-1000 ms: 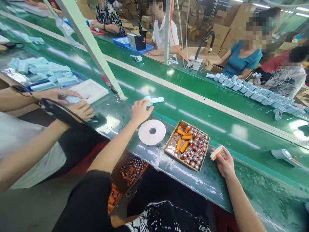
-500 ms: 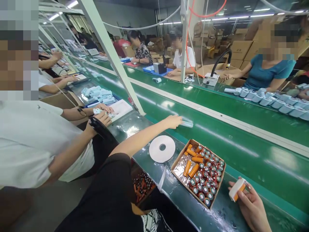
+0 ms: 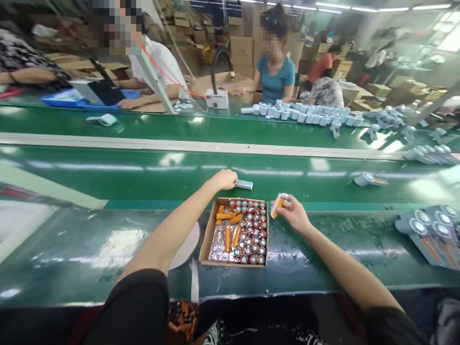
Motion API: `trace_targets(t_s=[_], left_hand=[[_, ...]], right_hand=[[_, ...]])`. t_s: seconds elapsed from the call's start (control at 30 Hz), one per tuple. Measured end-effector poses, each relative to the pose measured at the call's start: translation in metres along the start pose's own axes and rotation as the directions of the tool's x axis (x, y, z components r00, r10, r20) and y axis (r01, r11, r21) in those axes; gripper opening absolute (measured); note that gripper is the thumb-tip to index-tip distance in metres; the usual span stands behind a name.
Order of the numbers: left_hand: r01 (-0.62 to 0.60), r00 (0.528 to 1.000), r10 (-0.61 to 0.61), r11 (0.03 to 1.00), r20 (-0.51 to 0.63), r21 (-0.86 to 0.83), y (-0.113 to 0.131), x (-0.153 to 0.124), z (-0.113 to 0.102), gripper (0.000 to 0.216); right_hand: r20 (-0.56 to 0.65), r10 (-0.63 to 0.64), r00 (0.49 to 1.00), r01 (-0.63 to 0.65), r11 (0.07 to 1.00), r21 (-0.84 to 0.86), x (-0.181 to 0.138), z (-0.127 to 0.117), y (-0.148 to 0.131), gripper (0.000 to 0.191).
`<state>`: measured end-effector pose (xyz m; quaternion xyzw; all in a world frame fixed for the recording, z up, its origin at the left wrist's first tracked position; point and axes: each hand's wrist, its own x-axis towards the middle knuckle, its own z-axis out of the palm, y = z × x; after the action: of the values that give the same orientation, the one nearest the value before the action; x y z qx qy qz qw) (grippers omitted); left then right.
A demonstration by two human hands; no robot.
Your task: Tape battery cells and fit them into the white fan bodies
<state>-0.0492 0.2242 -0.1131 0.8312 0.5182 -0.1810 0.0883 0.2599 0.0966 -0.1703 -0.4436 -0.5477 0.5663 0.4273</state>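
Observation:
My left hand (image 3: 226,179) is closed on one end of a slim pale blue plastic piece (image 3: 245,184) above the green conveyor belt. To its right, my right hand (image 3: 295,213) grips an orange battery (image 3: 278,207) with a white strip along one side; the fingers cover part of it. Between my arms is an open cardboard box (image 3: 205,254) of orange batteries (image 3: 228,239); many stand on end and several lie flat. Beside my left forearm, a roll of white tape (image 3: 187,245) is partly covered by the arm.
Pale blue housings with orange batteries (image 3: 436,230) lie at the right bench edge. One housing (image 3: 366,179) lies on the belt (image 3: 305,184). Across it, co-workers sit behind rows of round blue parts (image 3: 302,114). A box of orange pieces (image 3: 184,318) is below the bench.
The view has swung to the right, and the neighbour on the left is out of frame. Both hands keep hold of their pieces and are now closer together.

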Motion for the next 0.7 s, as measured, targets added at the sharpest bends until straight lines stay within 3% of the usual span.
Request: trace_targets(t_s=[0.1,0.27,0.53,0.6,0.7], left_hand=[[-0.019,1.000,0.020,0.999,0.005,-0.036,-0.006,-0.005,-0.009,0.037],[0.018,0.998,-0.024,0.994,-0.050,-0.108,-0.004,-0.013,-0.010,0.032],[-0.010,0.989,-0.022,0.976,-0.143,-0.219,0.005,-0.001,-0.006,0.037],[0.003,0.982,-0.050,0.968,-0.182,-0.252,-0.011,-0.013,-0.002,0.037],[0.052,0.962,-0.125,0.956,-0.243,-0.290,-0.055,-0.053,0.008,0.038]], right_hand=[[0.062,-0.143,0.988,0.155,0.943,-0.294,0.055,0.023,-0.013,0.046],[0.156,-0.167,0.974,0.225,0.820,-0.527,0.126,0.060,-0.024,0.035],[0.290,-0.073,0.954,0.288,0.484,-0.826,0.135,0.050,-0.035,0.026],[0.356,-0.042,0.934,0.342,0.399,-0.851,0.133,0.053,-0.041,0.028],[0.466,-0.017,0.885,0.450,0.292,-0.844,0.140,0.061,-0.046,0.036]])
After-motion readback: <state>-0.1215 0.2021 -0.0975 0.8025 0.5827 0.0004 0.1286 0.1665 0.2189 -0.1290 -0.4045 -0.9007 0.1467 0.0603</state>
